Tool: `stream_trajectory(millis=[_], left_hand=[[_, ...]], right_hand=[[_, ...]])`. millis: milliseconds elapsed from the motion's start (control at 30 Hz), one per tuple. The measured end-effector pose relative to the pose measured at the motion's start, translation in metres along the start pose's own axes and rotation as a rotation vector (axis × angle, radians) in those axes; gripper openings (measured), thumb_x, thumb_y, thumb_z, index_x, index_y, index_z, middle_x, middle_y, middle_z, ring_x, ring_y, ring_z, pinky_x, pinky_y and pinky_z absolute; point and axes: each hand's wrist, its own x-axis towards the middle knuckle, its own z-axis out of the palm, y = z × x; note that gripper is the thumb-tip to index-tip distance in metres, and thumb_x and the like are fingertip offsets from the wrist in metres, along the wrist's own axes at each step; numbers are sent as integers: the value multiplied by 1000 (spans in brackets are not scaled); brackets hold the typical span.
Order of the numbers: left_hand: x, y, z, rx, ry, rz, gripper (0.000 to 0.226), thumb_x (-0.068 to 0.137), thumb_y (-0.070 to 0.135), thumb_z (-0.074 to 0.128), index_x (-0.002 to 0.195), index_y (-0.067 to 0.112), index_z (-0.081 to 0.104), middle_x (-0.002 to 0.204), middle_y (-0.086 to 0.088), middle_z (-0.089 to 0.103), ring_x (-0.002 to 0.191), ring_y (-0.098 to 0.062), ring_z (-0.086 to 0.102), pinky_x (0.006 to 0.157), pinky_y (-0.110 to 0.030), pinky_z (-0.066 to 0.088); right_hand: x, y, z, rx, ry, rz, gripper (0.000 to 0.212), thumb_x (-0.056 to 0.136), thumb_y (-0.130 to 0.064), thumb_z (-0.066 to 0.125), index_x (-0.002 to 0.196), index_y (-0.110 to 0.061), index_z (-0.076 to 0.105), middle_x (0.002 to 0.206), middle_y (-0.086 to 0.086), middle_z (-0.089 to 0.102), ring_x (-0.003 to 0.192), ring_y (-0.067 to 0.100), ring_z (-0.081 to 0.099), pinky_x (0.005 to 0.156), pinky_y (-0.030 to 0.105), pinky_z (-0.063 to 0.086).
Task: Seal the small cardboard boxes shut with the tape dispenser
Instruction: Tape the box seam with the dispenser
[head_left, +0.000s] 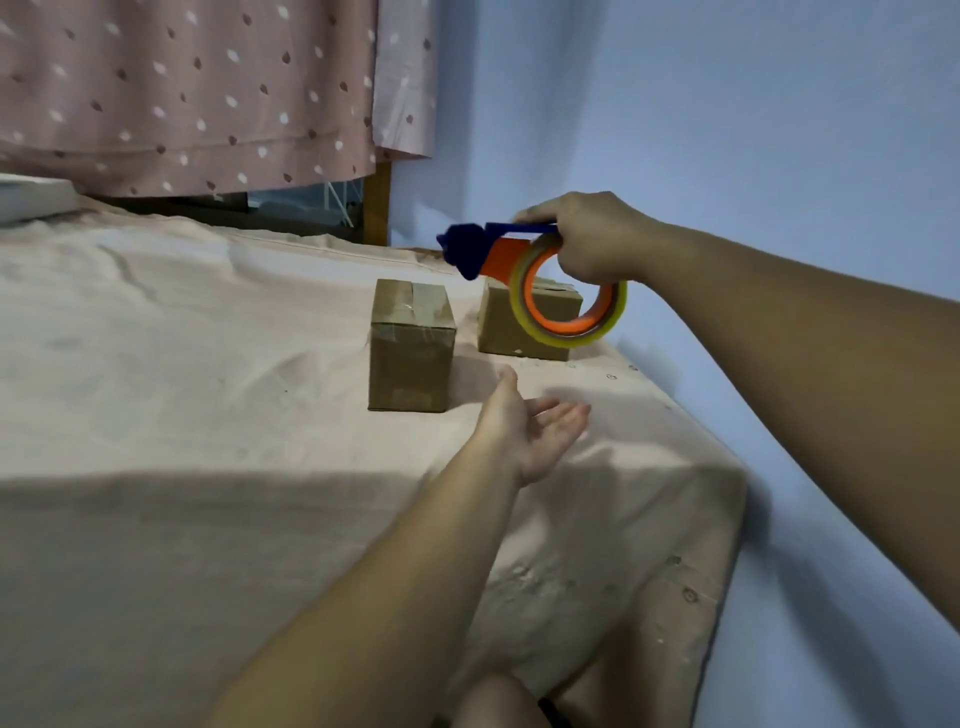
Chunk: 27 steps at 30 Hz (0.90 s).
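- Gripping the tape dispenser in the right hand, fingers curled tight round its blue handle bar and the top of the orange frame, with the whole tool lifted into the air.
- Pointing the blue cutter head to the left, with the roll of clear tape hanging below the fist, in front of the far cardboard box.
- Holding nothing in the left hand: palm turned up, fingers straight and loosely spread, thumb raised, just over the cloth.
- Reaching with that hand near the lower right corner of the near cardboard box, not touching it.
- Seen upright on the cloth: the near cardboard box, flaps down, clear tape across its top seam and down onto the front face.
- Seen beyond it and to the right, apart from it: the far cardboard box, partly hidden by the roll, a dark slit along its top seam. Cannot tell whether taped.
- Spread beneath both boxes: pale pink wrinkled cloth, draped down over the right edge.
- Behind: pink dotted curtain, blue wall on the right, white flat object at the far left.
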Motion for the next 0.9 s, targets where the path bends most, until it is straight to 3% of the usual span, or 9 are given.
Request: stream_trajectory(millis=[67, 133, 233, 333, 567, 700, 800, 900], left_hand=[[-1, 7, 6, -200, -110, 1, 90, 92, 64, 35, 140, -12, 28, 136, -31, 46, 123, -40, 50, 100, -43, 43], [-7, 18, 10, -290, -157, 18, 94, 88, 67, 40, 136, -13, 32, 125, -33, 54, 111, -39, 58, 91, -41, 50], [-19, 30, 10, -298, -135, 46, 80, 90, 60, 46, 120, -13, 46, 105, -30, 63, 90, -38, 65, 80, -41, 54], [-27, 36, 6, -236, -95, 29, 66, 93, 52, 49, 114, -11, 55, 104, -27, 65, 94, -36, 65, 83, -41, 54], [-30, 40, 3, -161, -37, 15, 50, 88, 31, 66, 116, -9, 58, 104, -19, 65, 91, -24, 66, 71, -31, 58], [-29, 39, 3, -129, -21, 58, 34, 86, 18, 68, 110, -6, 61, 112, -15, 64, 97, -20, 64, 70, -30, 59], [-30, 37, 6, -92, -11, 67, 16, 88, 6, 64, 95, -8, 62, 93, -15, 62, 82, -20, 62, 72, -28, 59], [-29, 34, 9, -47, 38, 90, 7, 89, 0, 61, 88, -7, 61, 85, -15, 59, 72, -17, 60, 60, -28, 58]], right_hand=[[-2, -9, -2, 151, 13, -18, 58, 92, 6, 40, 140, -24, 46, 119, 1, 55, 93, 17, 42, 66, 19, 34], [-4, -14, -2, 221, 13, -45, 56, 93, 5, 42, 141, -24, 45, 110, -2, 51, 92, 16, 43, 57, 12, 32], [-7, -17, 0, 238, -1, -75, 57, 93, 4, 44, 143, -24, 42, 124, 0, 53, 95, 15, 43, 68, 16, 36], [-9, -16, 3, 262, 5, -64, 58, 93, 4, 45, 143, -24, 40, 136, 3, 51, 100, 15, 43, 78, 22, 36], [-13, -8, 7, 265, 41, -26, 62, 91, 8, 46, 144, -25, 39, 141, 3, 47, 120, 25, 48, 80, 21, 37], [-15, 2, 10, 242, 53, -3, 64, 91, 9, 46, 143, -27, 40, 142, 3, 47, 121, 26, 48, 80, 21, 38], [-17, 8, 12, 261, 65, 18, 64, 90, 9, 46, 143, -26, 41, 141, 3, 48, 121, 26, 48, 83, 22, 39], [-17, 11, 15, 282, 74, 17, 64, 90, 9, 47, 142, -26, 42, 139, 3, 50, 121, 26, 49, 82, 22, 39]])
